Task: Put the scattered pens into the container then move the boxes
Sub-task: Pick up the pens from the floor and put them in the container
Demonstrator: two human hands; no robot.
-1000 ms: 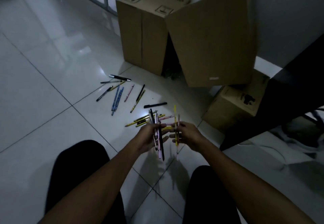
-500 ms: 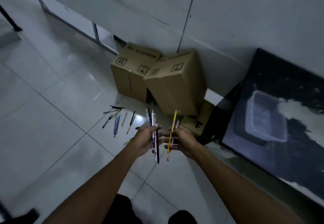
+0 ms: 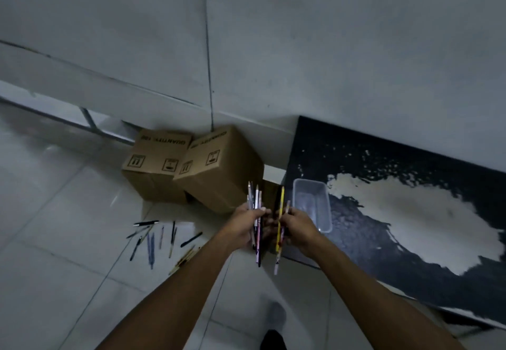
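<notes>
My left hand [image 3: 247,222] is closed round a bundle of pens [image 3: 256,212], held upright; my right hand [image 3: 297,226] pinches a yellow pen [image 3: 279,226] and one more beside it; the clear container [image 3: 312,204] sits on the dark table [image 3: 383,240] at one o'clock of my hands; scattered pens [image 3: 161,240] lie on the floor [image 3: 54,240] at nine o'clock; two cardboard boxes [image 3: 191,169] stand at eleven o'clock against the wall.
</notes>
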